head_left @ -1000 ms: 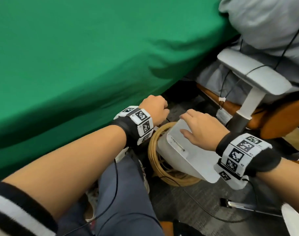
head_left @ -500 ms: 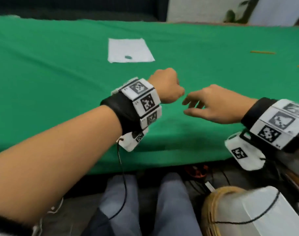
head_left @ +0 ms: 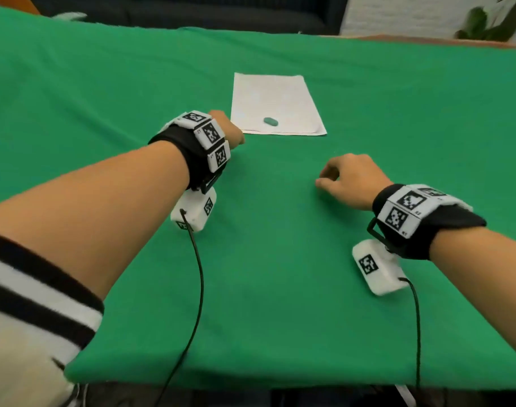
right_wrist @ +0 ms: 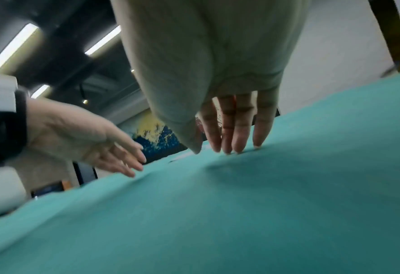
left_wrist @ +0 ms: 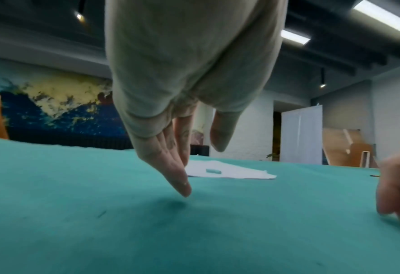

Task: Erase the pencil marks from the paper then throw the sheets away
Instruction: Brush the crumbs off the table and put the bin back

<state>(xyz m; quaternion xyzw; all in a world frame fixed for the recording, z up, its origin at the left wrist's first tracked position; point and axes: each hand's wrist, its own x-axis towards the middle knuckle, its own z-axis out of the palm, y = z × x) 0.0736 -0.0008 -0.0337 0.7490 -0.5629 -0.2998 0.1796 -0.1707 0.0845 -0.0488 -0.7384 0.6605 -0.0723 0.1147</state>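
Observation:
A white sheet of paper (head_left: 276,104) lies flat on the green tablecloth (head_left: 104,83), and a small grey-green eraser (head_left: 271,121) rests on its near part. My left hand (head_left: 232,133) hovers just left of the sheet's near corner and holds nothing. In the left wrist view its fingers (left_wrist: 178,174) point straight down over the cloth, with the paper (left_wrist: 241,173) and eraser (left_wrist: 213,171) just beyond them. My right hand (head_left: 347,177) is nearer me and to the right, also holding nothing. Its fingertips (right_wrist: 231,142) touch the cloth.
The table's front edge (head_left: 280,383) is close to me, and black cables hang over it from both wrist cameras. A dark sofa (head_left: 192,13) and a potted plant (head_left: 483,24) stand beyond the far edge. Bare cloth surrounds the sheet.
One second ago both hands were down at a lidded bin beside the chair. They have come up over the table, and the left hand has moved forward to the sheet's corner.

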